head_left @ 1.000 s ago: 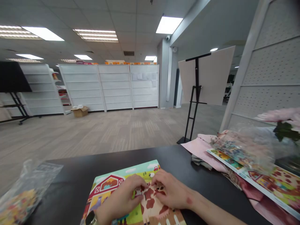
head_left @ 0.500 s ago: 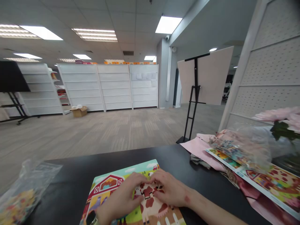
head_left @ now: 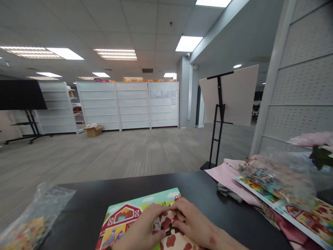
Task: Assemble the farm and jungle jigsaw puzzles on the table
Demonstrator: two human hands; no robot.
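Pretty cute farm puzzle (head_left: 122, 225) tbh, red barn (head_left: 125, 214) and a brown-patched cow (head_left: 171, 240). It lay flat, kinda skewed, on the black table (head_left: 83, 201), dark jigsaw outline showing mid-cow.

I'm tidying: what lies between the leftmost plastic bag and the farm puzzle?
Only black tabletop separates the plastic bag from the farm puzzle in the head view.

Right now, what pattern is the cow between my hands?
The cow has brown patches on cream, in the head view.

White shelving units (head_left: 132, 106) beyond grey carpet (head_left: 135, 149); black easel (head_left: 221, 110) right; ceiling lights (head_left: 189, 43) lit.
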